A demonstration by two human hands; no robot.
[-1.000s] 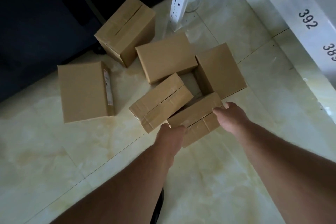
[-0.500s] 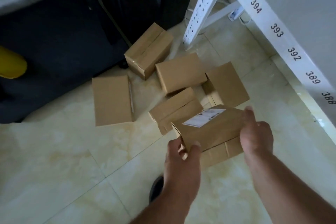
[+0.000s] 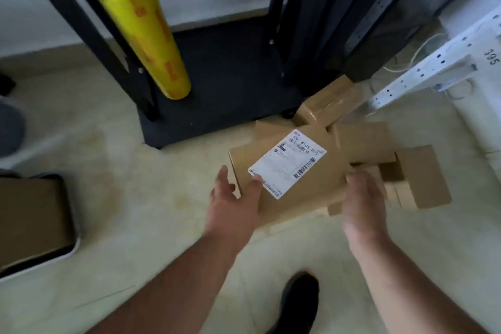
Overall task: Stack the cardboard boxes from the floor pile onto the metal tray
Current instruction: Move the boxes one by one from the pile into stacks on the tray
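I hold a cardboard box (image 3: 311, 198) with a white shipping label (image 3: 287, 164) on its top face, lifted above the floor. My left hand (image 3: 233, 203) grips its left end, thumb on the label's corner. My right hand (image 3: 364, 203) presses against its right side. Behind and to the right of it, the floor pile of cardboard boxes (image 3: 363, 141) lies partly hidden by the held box. At the left edge sits the metal tray (image 3: 73, 247), with a cardboard box (image 3: 29, 219) lying in it.
A black stand (image 3: 225, 84) carries a yellow roll of wrap (image 3: 143, 35) just beyond the pile. A white numbered rack (image 3: 423, 73) runs along the right. My dark shoe (image 3: 298, 304) is on the pale tiled floor below the box.
The box was gripped on the floor, then lifted and turned label-up. My view has swung left, bringing the tray and yellow roll into sight.
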